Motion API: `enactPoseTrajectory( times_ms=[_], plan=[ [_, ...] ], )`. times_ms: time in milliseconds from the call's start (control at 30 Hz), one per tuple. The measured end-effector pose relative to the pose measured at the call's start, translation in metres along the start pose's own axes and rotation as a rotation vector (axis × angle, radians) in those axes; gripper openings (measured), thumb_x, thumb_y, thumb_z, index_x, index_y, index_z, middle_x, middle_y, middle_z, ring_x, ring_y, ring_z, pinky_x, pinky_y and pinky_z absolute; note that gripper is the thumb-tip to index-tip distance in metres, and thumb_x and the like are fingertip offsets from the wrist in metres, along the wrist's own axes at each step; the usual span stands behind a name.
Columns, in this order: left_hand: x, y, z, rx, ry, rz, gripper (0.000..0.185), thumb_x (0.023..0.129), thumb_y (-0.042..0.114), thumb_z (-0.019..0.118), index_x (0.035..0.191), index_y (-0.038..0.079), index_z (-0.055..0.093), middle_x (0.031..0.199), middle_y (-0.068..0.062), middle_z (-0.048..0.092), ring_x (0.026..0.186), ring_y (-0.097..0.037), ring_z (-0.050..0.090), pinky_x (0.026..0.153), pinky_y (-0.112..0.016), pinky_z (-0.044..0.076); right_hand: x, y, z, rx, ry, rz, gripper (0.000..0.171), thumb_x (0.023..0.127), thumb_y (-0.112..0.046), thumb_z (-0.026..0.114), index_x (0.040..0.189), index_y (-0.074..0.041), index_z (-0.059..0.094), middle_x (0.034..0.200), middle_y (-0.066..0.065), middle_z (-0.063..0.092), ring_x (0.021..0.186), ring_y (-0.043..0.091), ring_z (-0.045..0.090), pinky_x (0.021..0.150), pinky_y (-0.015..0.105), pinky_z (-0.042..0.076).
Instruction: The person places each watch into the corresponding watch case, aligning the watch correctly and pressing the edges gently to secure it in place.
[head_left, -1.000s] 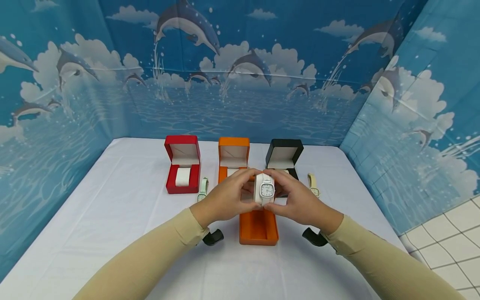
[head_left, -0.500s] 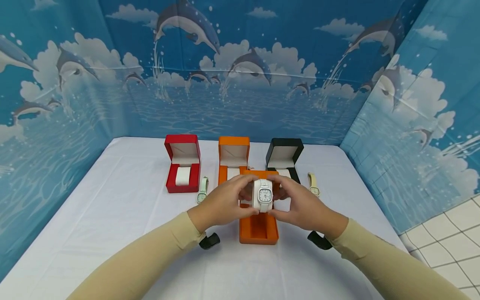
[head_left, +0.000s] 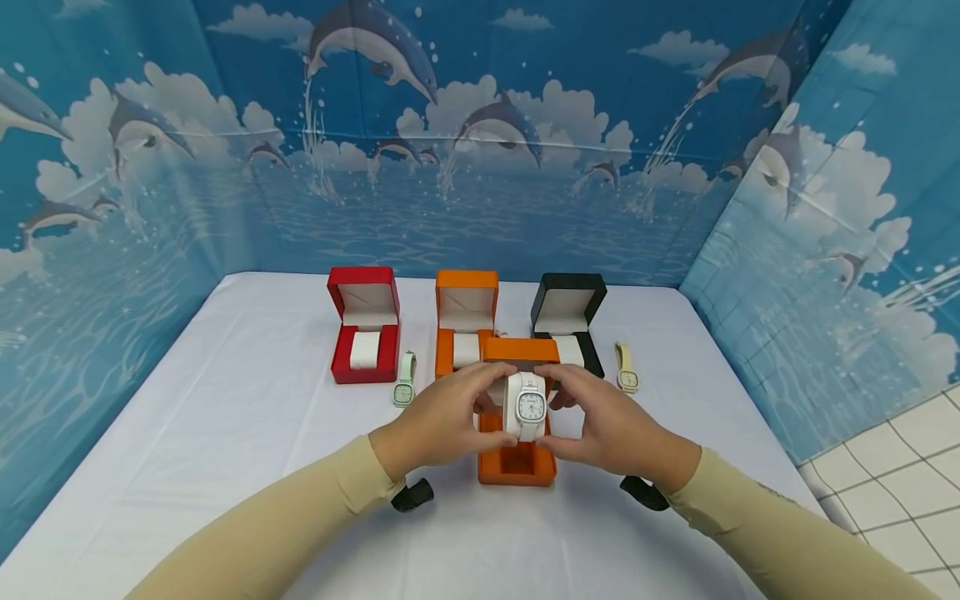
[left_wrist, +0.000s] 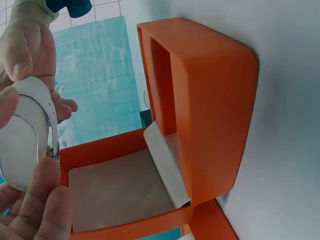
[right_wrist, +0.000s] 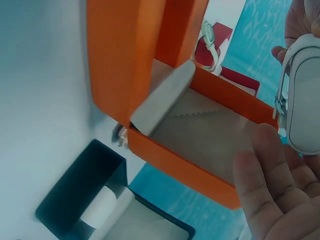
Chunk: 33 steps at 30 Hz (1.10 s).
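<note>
A white wristwatch (head_left: 531, 407) with a square face is strapped round a white cushion (head_left: 512, 402). My left hand (head_left: 446, 417) grips the cushion's left end between thumb and fingers, while my right hand (head_left: 611, 421) holds its right end. Both ends show in the wrist views, with the strap's buckle (right_wrist: 280, 107) on the far side. Under and behind the hands stands the near orange box (head_left: 517, 471), lid raised; its bottom well (left_wrist: 162, 82) has no cushion in it. The watch overlaps this box in the head view.
Behind stand an open red box (head_left: 341, 367), another orange box (head_left: 445, 354) and a black box (head_left: 592, 354), each with a white cushion. A green watch (head_left: 404, 392) lies at left, a yellow watch (head_left: 627, 379) at right. A dolphin curtain (head_left: 480, 200) surrounds the white table (head_left: 247, 400).
Both hands have brought the watch and cushion a little nearer to me, lower in the head view. The near box's raised lid and the cushions behind now show more.
</note>
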<state>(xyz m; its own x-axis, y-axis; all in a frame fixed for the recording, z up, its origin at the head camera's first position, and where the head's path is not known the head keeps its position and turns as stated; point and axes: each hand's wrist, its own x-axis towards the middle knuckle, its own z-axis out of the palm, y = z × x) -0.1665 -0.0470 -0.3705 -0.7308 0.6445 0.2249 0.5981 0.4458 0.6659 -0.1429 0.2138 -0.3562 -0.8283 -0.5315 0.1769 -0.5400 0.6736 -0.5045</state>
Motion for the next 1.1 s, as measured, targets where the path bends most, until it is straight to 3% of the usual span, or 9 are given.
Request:
enactPoseTrajectory(
  times_ms=[200, 400, 600, 833, 1100],
  plan=[
    [-0.002, -0.006, 0.008, 0.062, -0.021, -0.034, 0.076, 0.087, 0.038, 0.088, 0.15, 0.015, 0.053, 0.136, 0.002, 0.066, 0.098, -0.016, 0.07, 0.083, -0.025, 0.061, -0.001, 0.004, 0.007, 0.046, -0.061, 0.071, 0.082, 0.084, -0.027, 0.09, 0.152, -0.007, 0.047, 0.132, 0.003, 0.064, 0.106, 0.022, 0.069, 0.093, 0.045, 0.062],
    [-0.003, -0.012, 0.017, 0.138, -0.047, -0.071, 0.077, 0.086, 0.045, 0.087, 0.149, 0.016, 0.055, 0.141, 0.003, 0.067, 0.097, -0.011, 0.066, 0.085, -0.024, 0.058, -0.002, 0.012, 0.017, 0.044, -0.107, 0.097, 0.078, 0.084, -0.029, 0.09, 0.149, -0.011, 0.051, 0.134, 0.002, 0.065, 0.106, 0.019, 0.067, 0.092, 0.042, 0.062],
    [-0.003, -0.017, 0.025, 0.149, -0.079, -0.116, 0.077, 0.086, 0.045, 0.087, 0.15, 0.018, 0.053, 0.124, 0.006, 0.069, 0.082, -0.007, 0.06, 0.076, -0.023, 0.056, -0.001, 0.019, 0.027, 0.019, -0.13, 0.115, 0.078, 0.084, -0.029, 0.09, 0.15, -0.011, 0.052, 0.134, 0.003, 0.066, 0.105, 0.018, 0.068, 0.093, 0.041, 0.062],
    [-0.001, -0.022, 0.034, 0.209, -0.113, -0.164, 0.074, 0.086, 0.046, 0.087, 0.146, 0.018, 0.054, 0.134, 0.004, 0.068, 0.105, -0.011, 0.064, 0.103, -0.034, 0.057, 0.0, 0.027, 0.037, 0.003, -0.143, 0.107, 0.074, 0.083, -0.03, 0.091, 0.145, -0.01, 0.055, 0.125, 0.0, 0.068, 0.102, 0.015, 0.067, 0.092, 0.038, 0.063],
    [0.0, -0.026, 0.038, 0.243, -0.128, -0.167, 0.072, 0.087, 0.045, 0.087, 0.145, 0.016, 0.055, 0.136, 0.003, 0.068, 0.114, -0.012, 0.066, 0.107, -0.035, 0.055, 0.003, 0.032, 0.044, 0.007, -0.159, 0.123, 0.072, 0.084, -0.031, 0.09, 0.144, -0.012, 0.056, 0.128, -0.003, 0.068, 0.108, 0.013, 0.067, 0.098, 0.037, 0.061]
  ],
)
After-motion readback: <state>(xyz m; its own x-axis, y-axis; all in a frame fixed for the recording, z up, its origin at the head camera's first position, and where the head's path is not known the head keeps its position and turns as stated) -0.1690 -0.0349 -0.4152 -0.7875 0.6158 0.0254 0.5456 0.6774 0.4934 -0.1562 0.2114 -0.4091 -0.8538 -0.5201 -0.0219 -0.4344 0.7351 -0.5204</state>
